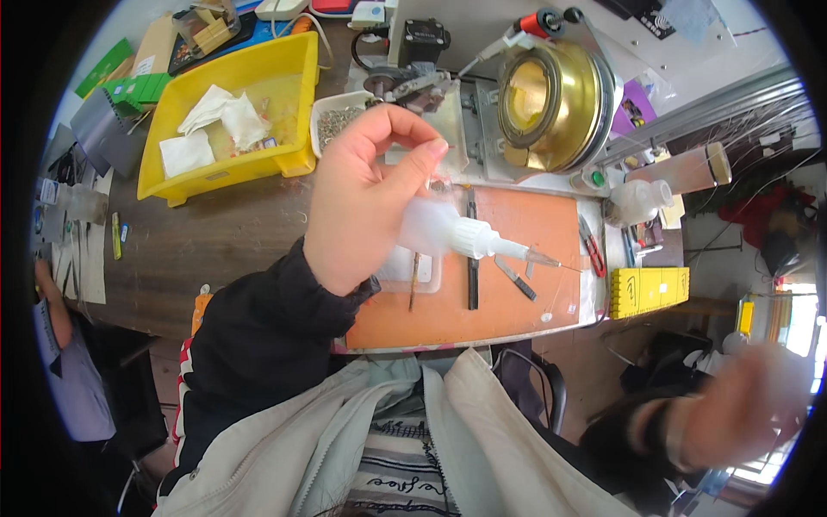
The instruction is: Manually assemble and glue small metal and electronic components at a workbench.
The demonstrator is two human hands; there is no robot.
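My left hand (366, 194) is raised above the orange work mat (517, 215), its thumb and forefinger pinched together at the tips. Any small item in that pinch is too fine to make out. From under the palm juts a white squeeze bottle (474, 238), which the hand appears to hold, its needle tip pointing right. Part of the bottle's body is hidden by the hand. Far to the lower right, off the bench, my right hand (748, 409) is smeared by motion, so its fingers cannot be read. Below the bottle lie a black pen-like tool (472, 284) and a small knife (515, 280).
A yellow bin (233, 168) with white tissues stands at left, beside a small tray of metal bits (334, 125). A brass-coloured round bowl (551, 103) sits at the back right. Red-handled pliers (591, 247) and a yellow box (649, 291) lie right. A co-worker's arm (53, 302) shows far left.
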